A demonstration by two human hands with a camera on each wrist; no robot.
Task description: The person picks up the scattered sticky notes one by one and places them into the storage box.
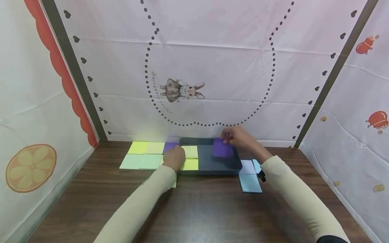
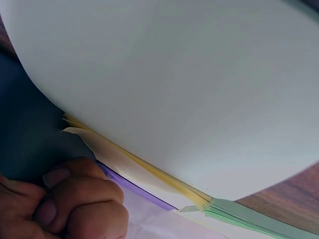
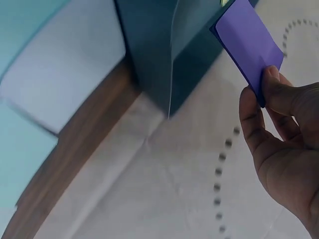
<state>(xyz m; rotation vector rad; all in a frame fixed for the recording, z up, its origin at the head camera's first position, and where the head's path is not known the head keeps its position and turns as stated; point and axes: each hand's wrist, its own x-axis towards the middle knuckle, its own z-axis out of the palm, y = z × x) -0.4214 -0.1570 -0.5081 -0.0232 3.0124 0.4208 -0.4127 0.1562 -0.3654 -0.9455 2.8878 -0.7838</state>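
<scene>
Head view shows both hands at a dark tray (image 1: 209, 167) that sits at the back of a brown wooden table (image 1: 194, 209), close to the pale printed backdrop (image 1: 212, 67). The right hand (image 1: 238, 137) pinches a purple paper square (image 1: 222, 147) by its far edge and holds it over the right part of the tray; the right wrist view shows the same square (image 3: 249, 45) caught between thumb and fingertips (image 3: 271, 79), tilted above the tray's dark rim (image 3: 149, 55). The left hand (image 1: 174, 158) rests at the tray's left edge with its fingers curled; in the left wrist view the curled fingers (image 2: 75, 199) lie against the edges of yellow and purple sheets, but a pale sheet fills most of that view, so I cannot tell whether they grip anything. Two yellow squares (image 1: 190, 158) lie in the left part of the tray. Left of the tray lie yellow, green and purple squares (image 1: 143, 155) side by side, and right of it pale blue squares (image 1: 250, 179).
</scene>
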